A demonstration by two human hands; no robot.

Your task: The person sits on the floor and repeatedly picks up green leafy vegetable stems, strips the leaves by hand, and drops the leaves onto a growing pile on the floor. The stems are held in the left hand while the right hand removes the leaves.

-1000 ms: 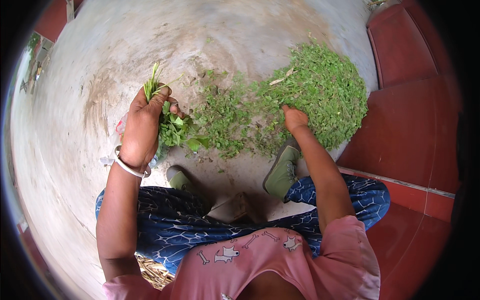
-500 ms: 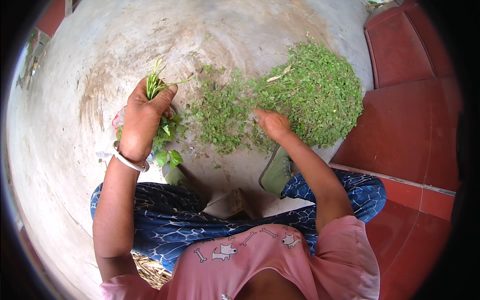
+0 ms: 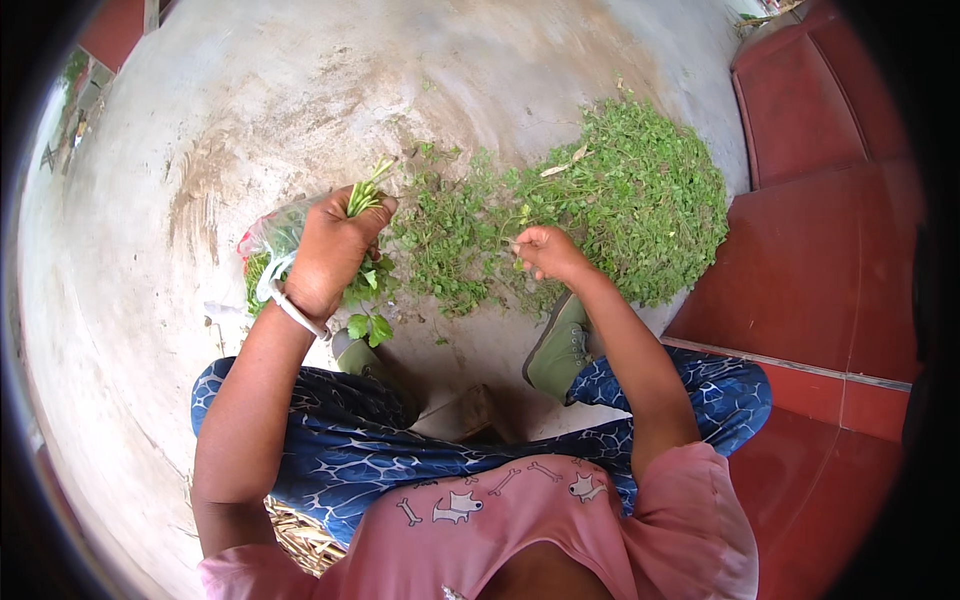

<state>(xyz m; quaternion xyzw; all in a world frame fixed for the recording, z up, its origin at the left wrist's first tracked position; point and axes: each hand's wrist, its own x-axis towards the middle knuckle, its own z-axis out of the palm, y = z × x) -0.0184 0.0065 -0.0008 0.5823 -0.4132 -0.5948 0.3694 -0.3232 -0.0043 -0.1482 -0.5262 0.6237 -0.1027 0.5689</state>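
Observation:
A bunch of leafy greens point(image 3: 366, 195) is gripped in my left hand point(image 3: 335, 250). Its cut pale-green stems stick up past the thumb, while its broad leaves hang below the palm. Over the near edge of the loose greens, my right hand point(image 3: 555, 253) has thumb and fingers pinched together, with a small green sprig point(image 3: 520, 264) showing at the fingertips. A wide heap of small-leaved greens point(image 3: 650, 190) covers the floor to the right, and a thinner scatter of greens point(image 3: 440, 235) lies between my hands.
Partly behind my left hand, a clear plastic bag point(image 3: 290, 228) with greens in it rests on the concrete floor point(image 3: 400, 80). My green shoes point(image 3: 560, 355) stand just short of the greens. Dark red panels point(image 3: 790, 260) border the right side. A small wooden piece point(image 3: 480, 410) lies between my feet.
My left hand has moved right and slightly nearer with its bunch, uncovering more of the plastic bag. My right hand's fingers, earlier pointing into the greens, are now curled into a pinch.

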